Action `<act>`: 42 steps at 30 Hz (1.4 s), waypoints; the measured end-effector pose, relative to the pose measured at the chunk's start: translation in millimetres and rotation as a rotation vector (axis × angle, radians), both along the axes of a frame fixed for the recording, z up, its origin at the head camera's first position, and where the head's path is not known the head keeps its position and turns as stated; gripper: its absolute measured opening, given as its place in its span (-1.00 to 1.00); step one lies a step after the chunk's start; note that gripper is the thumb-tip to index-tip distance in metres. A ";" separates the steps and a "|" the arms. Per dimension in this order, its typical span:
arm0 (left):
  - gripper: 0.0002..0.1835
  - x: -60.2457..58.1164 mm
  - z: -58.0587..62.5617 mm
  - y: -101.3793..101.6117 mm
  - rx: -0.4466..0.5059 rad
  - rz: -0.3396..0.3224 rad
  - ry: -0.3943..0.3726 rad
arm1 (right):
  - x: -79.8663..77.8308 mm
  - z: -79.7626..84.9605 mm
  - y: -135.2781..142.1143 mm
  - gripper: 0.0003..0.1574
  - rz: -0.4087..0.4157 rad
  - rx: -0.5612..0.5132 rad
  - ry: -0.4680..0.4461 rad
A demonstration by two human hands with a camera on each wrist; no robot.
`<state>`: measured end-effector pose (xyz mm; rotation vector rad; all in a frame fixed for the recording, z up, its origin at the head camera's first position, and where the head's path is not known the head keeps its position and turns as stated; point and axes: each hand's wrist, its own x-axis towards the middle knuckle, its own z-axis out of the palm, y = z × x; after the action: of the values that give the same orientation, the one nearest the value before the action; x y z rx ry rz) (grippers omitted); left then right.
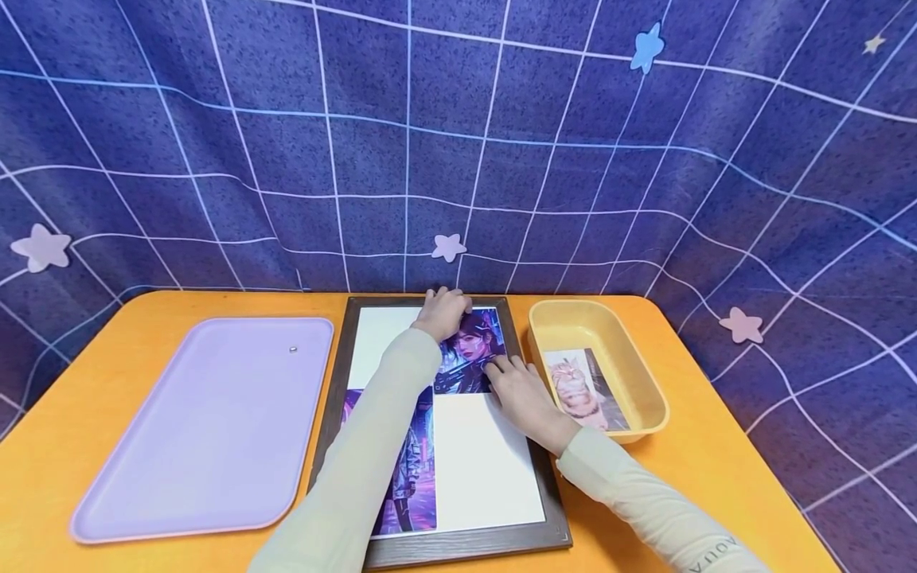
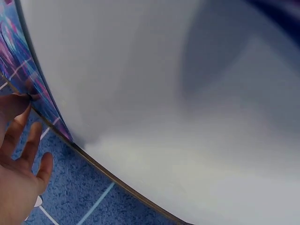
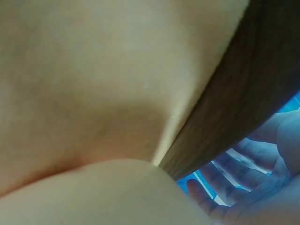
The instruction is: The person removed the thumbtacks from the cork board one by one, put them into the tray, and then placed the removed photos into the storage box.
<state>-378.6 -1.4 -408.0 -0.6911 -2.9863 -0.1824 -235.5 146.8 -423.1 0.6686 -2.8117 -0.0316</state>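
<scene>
A dark wooden frame (image 1: 331,398) with a white board (image 1: 487,469) lies in the middle of the orange table. A picture piece of a dark-haired figure (image 1: 469,350) lies at the board's upper right. My left hand (image 1: 444,310) rests on the piece's top edge by the frame's far rail; in the left wrist view its fingers (image 2: 28,145) lie fairly straight beside the picture's edge (image 2: 21,65). My right hand (image 1: 507,372) presses straight fingers on the piece's lower right corner. A second neon-coloured piece (image 1: 414,469) lies at the board's lower left, partly under my left sleeve.
A yellow tray (image 1: 648,382) with a cat picture (image 1: 573,386) stands right of the frame. A lilac tray (image 1: 208,430) with one small grey object (image 1: 292,348) lies to the left. A blue grid cloth (image 1: 458,135) hangs behind the table.
</scene>
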 end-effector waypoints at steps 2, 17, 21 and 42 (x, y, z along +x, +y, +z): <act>-0.72 -0.1 0.9 0.1 0.004 0.002 -0.008 | -0.1 0.1 0.1 -0.68 0.002 0.000 0.003; -0.73 -3.4 -3.2 1.2 -0.007 -0.010 0.009 | 1.0 0.8 -1.5 -0.66 -0.016 0.015 -0.011; -0.76 -3.8 -3.1 1.7 -0.004 0.002 0.014 | 0.9 0.5 -1.8 -0.64 -0.015 0.023 -0.003; -0.71 -3.9 0.5 6.1 -0.075 0.016 0.042 | 0.1 0.2 -1.6 -0.61 -0.033 0.036 -0.041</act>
<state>-382.5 4.8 -407.5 -0.6688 -2.9707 -0.0545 -235.4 145.2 -422.9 0.6383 -2.8678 -0.0753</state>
